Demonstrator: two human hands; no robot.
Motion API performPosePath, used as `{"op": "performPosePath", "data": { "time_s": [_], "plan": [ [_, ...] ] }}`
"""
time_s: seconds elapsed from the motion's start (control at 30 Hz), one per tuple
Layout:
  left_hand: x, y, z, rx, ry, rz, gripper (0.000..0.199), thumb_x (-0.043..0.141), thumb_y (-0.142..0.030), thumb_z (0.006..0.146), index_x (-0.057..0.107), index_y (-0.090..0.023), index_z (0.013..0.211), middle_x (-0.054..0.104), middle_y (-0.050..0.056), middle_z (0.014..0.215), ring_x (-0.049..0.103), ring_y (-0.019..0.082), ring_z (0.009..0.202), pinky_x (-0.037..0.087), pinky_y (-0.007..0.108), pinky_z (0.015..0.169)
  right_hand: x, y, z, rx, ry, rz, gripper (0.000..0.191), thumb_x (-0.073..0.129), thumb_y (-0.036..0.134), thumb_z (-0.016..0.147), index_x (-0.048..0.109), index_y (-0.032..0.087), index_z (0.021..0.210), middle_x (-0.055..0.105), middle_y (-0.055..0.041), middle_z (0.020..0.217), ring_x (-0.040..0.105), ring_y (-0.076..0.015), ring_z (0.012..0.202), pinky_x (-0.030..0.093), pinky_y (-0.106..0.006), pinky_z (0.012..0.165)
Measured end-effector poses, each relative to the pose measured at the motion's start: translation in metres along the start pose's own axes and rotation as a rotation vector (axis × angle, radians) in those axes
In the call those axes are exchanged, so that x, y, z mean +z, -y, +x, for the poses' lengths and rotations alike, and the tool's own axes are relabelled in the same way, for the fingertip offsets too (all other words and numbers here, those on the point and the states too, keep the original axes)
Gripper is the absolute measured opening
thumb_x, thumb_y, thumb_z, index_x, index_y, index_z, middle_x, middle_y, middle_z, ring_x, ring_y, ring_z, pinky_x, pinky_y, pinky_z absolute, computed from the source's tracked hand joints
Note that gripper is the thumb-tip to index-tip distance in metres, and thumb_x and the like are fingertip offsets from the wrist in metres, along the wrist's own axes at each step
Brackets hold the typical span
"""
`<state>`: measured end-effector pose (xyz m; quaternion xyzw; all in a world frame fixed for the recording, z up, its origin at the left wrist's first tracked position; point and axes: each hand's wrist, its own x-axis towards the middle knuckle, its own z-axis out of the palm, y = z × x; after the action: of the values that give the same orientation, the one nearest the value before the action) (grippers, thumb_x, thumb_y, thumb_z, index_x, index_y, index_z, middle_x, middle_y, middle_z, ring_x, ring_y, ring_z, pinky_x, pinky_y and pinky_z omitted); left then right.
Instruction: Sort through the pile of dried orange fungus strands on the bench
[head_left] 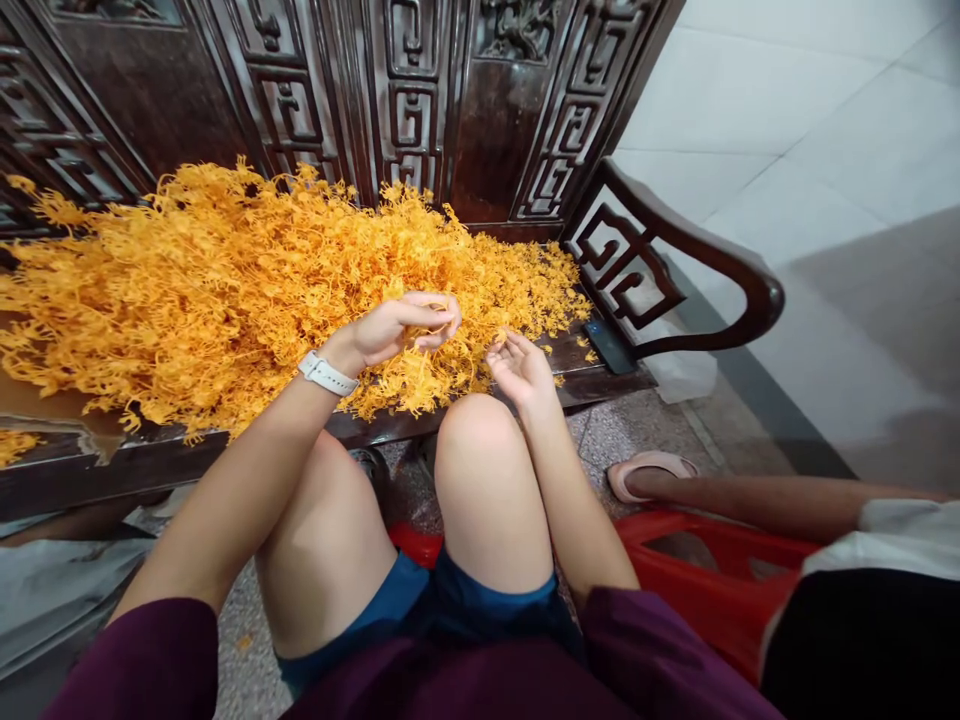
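Note:
A large heap of yellow-orange flower sprigs [247, 270], fine and frilly, is spread along the dark wooden bench. My left hand [405, 325], with a white watch band [327, 374] at its wrist, is closed round the thin stem of a flower sprig, and a frilly bunch [412, 380] hangs just beneath it. To its right, my right hand [523, 368] is turned palm up above my knee. Its thumb and fingertips pinch a small yellow flower [501, 336]. Smaller loose flowers [544, 285] lie at the heap's right end.
The bench has a carved back [495, 130] and a curved armrest [697, 260]. A dark phone [609, 346] lies by the armrest. Cardboard [45, 400] is under the heap at left. Another person's leg [765, 505] and a red plastic stool [705, 560] are at right.

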<state>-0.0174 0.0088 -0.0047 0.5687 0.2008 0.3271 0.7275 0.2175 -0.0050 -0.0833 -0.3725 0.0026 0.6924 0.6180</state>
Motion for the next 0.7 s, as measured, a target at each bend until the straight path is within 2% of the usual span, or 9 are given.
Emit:
{"op": "performPosePath", "data": {
  "time_s": [0.1,0.23,0.27,0.33,0.43,0.5,0.57,0.63,0.7],
  "plan": [
    [-0.002,0.002,0.001,-0.016,0.008,0.008,0.023,0.076,-0.032,0.085,0.071,-0.011,0.078,0.055,0.002,0.068,0.042,0.008,0.054,0.032,0.027,0.056,0.000,0.000,-0.010,0.029,0.094,-0.035,0.016,0.062,0.003,0.095,0.068,0.017,0.100,0.072,0.0013,0.076,0.067,-0.0097,0.064,0.060,-0.019,0.059],
    [-0.005,0.002,0.001,-0.032,0.035,0.033,0.024,0.078,-0.034,0.084,0.073,-0.011,0.079,0.060,0.004,0.075,0.046,0.008,0.056,0.031,0.027,0.055,0.000,0.011,-0.022,-0.010,0.436,-0.200,0.020,0.066,0.003,0.091,0.070,0.018,0.102,0.076,0.0007,0.084,0.068,-0.0105,0.068,0.062,-0.022,0.063],
    [-0.006,0.001,0.001,-0.034,0.038,0.041,0.024,0.077,-0.035,0.084,0.073,-0.011,0.079,0.060,0.004,0.075,0.046,0.008,0.056,0.031,0.027,0.055,0.000,0.015,-0.022,-0.053,0.459,-0.168,0.020,0.064,0.003,0.091,0.070,0.019,0.102,0.076,0.0008,0.084,0.068,-0.0096,0.069,0.062,-0.020,0.063],
    [-0.005,0.000,0.001,-0.039,0.021,0.044,0.024,0.077,-0.034,0.085,0.073,-0.011,0.080,0.060,0.004,0.075,0.045,0.007,0.056,0.030,0.026,0.056,0.002,0.023,-0.018,-0.117,0.321,0.010,0.021,0.056,0.007,0.097,0.068,0.020,0.108,0.076,-0.0015,0.088,0.071,-0.0094,0.075,0.062,-0.017,0.064],
    [-0.004,0.001,0.002,-0.029,-0.063,0.042,0.021,0.075,-0.031,0.086,0.072,-0.011,0.081,0.058,0.002,0.073,0.045,0.007,0.056,0.031,0.026,0.057,0.006,0.026,-0.009,-0.087,-0.015,0.214,0.032,0.044,0.016,0.103,0.062,0.015,0.129,0.077,-0.0102,0.103,0.076,-0.0132,0.093,0.066,-0.019,0.068],
    [-0.004,0.003,0.004,-0.009,-0.121,0.065,0.021,0.072,-0.032,0.089,0.072,-0.012,0.082,0.056,0.000,0.071,0.045,0.007,0.056,0.032,0.025,0.060,0.007,0.023,-0.007,-0.047,-0.063,0.208,0.035,0.042,0.018,0.103,0.060,0.013,0.133,0.077,-0.0121,0.106,0.076,-0.0148,0.093,0.066,-0.021,0.066],
    [-0.005,0.006,0.006,0.008,-0.171,0.113,0.024,0.072,-0.035,0.091,0.071,-0.013,0.082,0.055,0.000,0.072,0.044,0.007,0.057,0.032,0.026,0.060,0.009,0.016,-0.015,-0.048,0.052,0.134,0.032,0.042,0.019,0.103,0.066,0.015,0.124,0.077,-0.0074,0.098,0.072,-0.0123,0.078,0.061,-0.020,0.060],
    [-0.005,0.007,0.007,-0.004,-0.199,0.175,0.027,0.074,-0.039,0.091,0.070,-0.014,0.081,0.054,-0.001,0.071,0.041,0.007,0.058,0.029,0.025,0.059,0.014,0.008,-0.029,-0.081,0.246,-0.041,0.027,0.047,0.024,0.103,0.072,0.018,0.110,0.074,-0.0021,0.086,0.062,-0.0099,0.065,0.056,-0.021,0.056],
    [-0.005,0.007,0.006,-0.049,-0.192,0.249,0.028,0.075,-0.041,0.090,0.070,-0.015,0.082,0.052,-0.003,0.069,0.038,0.006,0.057,0.026,0.025,0.057,0.024,0.003,-0.048,-0.232,0.422,-0.321,0.021,0.058,0.030,0.099,0.076,0.020,0.100,0.069,0.0002,0.080,0.057,-0.0095,0.062,0.053,-0.022,0.057]
  ]
}}
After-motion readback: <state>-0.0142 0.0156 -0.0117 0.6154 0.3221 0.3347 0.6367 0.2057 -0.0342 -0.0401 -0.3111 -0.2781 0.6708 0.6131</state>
